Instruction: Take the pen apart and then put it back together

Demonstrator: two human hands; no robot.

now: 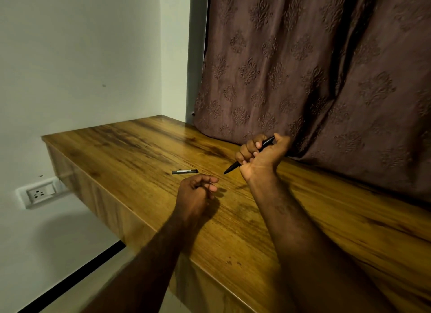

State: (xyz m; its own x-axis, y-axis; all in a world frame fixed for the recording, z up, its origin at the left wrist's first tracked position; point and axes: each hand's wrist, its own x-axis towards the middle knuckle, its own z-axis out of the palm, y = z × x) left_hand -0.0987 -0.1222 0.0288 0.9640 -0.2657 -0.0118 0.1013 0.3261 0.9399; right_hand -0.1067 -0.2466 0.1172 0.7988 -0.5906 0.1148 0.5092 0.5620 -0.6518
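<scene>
A wall socket (39,193) sits low on the white wall at far left; the wooden surface (130,147) runs rightward from it; a short dark pen part (185,171) lies flat on the surface, just beyond the left hand (196,193), which hovers loosely curled with fingertips drawn together, nothing visible between them; further right the right hand (261,154) is wrapped in a fist around the black pen (233,166), its tip slanting down-left toward the surface, its other end poking out by the thumb; a brown patterned curtain (326,67) hangs behind.
</scene>
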